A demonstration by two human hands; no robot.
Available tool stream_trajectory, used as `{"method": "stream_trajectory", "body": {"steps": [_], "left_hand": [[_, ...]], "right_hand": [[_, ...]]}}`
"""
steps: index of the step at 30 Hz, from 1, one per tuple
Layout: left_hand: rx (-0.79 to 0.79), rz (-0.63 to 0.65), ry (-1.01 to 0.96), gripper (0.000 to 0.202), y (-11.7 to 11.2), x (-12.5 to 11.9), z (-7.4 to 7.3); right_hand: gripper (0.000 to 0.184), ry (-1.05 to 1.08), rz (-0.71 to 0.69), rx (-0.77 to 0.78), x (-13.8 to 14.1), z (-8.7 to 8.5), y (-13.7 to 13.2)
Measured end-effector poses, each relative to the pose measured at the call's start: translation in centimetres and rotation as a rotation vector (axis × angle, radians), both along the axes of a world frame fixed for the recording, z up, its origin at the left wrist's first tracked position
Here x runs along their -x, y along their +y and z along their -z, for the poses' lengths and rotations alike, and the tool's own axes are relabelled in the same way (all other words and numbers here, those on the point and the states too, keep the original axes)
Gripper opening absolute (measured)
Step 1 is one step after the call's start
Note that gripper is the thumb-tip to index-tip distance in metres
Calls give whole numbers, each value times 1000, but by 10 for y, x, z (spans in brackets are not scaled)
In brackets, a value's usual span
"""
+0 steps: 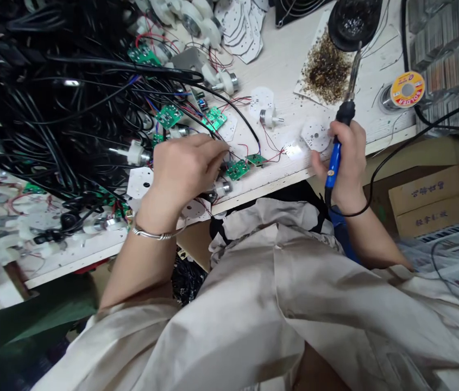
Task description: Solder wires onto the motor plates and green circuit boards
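Observation:
My right hand (349, 157) is wrapped round the blue handle of a soldering iron (334, 163), whose tip points away toward a black dish (353, 24). Beside its thumb lies a white perforated plate (316, 134). Over the wired parts, my left hand (190, 165) has its fingertips pinched together; what they hold, if anything, is hidden. Close to those fingertips are a green circuit board (237, 170), a smaller green board (256, 159) with red wires, and a small motor (221, 188) partly under the hand. A white gear motor (270, 118) rests farther back.
A big heap of black cables (70, 98) covers the left of the bench. Brown crumbs (325, 70) lie near the black dish. A solder spool (407, 89) stands at the right, by the iron's cord. White plates (241, 27) are stacked at the back. A cardboard box (428, 201) sits below.

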State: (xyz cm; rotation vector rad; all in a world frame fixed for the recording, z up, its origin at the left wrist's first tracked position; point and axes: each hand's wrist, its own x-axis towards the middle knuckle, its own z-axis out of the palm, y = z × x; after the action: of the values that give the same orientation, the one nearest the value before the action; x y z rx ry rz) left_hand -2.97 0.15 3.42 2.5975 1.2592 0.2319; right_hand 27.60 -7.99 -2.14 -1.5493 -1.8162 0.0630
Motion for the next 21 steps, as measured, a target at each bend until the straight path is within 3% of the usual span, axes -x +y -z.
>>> {"method": "stream_trajectory", "body": {"steps": [5,8,10,12,15,18,21], "left_hand": [[-13,-67,-356,19,-27,-28,6],[48,-249,-567,19,-32,-41,16],[76,-362,-751,30,-23,-37,20],[144,-387,-920,30,-8,-27,16],[156,-366,-1090,8,8,-23,-6],[-23,-331,-1026,15,2,-49,-25],[-50,-129,-615,12,-14,-82,-17]], "right_hand": [[45,70,-32,137,30,12,-5],[48,130,-21,231,37,22,-4],[48,135,-5,252,39,26,-4],[48,123,11,232,40,28,-4],[47,105,37,191,43,30,-4],[51,103,45,178,44,32,-4],[53,112,35,185,43,31,-4]]}}
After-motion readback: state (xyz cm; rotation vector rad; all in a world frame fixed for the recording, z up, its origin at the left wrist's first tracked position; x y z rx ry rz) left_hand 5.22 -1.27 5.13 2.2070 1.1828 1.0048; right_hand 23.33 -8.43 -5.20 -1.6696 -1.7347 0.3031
